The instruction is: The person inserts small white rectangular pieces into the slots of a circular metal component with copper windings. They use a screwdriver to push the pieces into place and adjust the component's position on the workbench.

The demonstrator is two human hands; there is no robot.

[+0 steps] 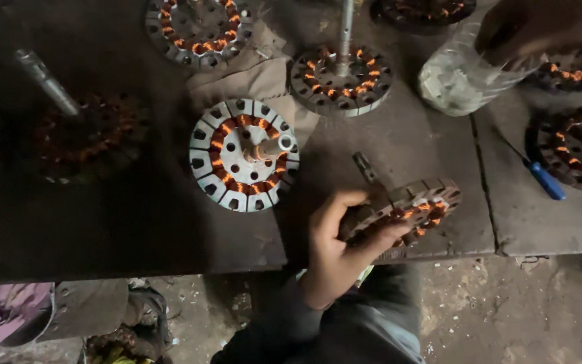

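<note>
While the dark workbench (136,222) is strewn with wound motor stators, one hand (338,253) grips a tilted stator (405,210) at the bench's near edge. From the head camera I cannot tell for sure which of the person's hands it is; it rises from a dark sleeve at the bottom centre, and the thumb lies along the side towards the middle of the bench, so it reads as the left. Its fingers (382,237) curl under the disc and the thumb presses the rim, so the grip is clamped on the tilted stator, whose copper windings glow orange and whose short shaft points back across the bench.

Just beyond that hand, towards the middle of the bench, a flat stator with a pale slotted rim (244,155) lies face up, shaft upright. Further back on the bench stand a stator with a tall steel shaft (341,77) and another stator on a cloth (200,27). At the bench's far right corner another hand (540,27), dim and blurred, rests on a clear plastic jar (463,74); whether it grasps the jar, or whose it is, cannot be told. A blue-handled screwdriver (543,178) lies on the right slab, beside more stators (577,148).
</note>
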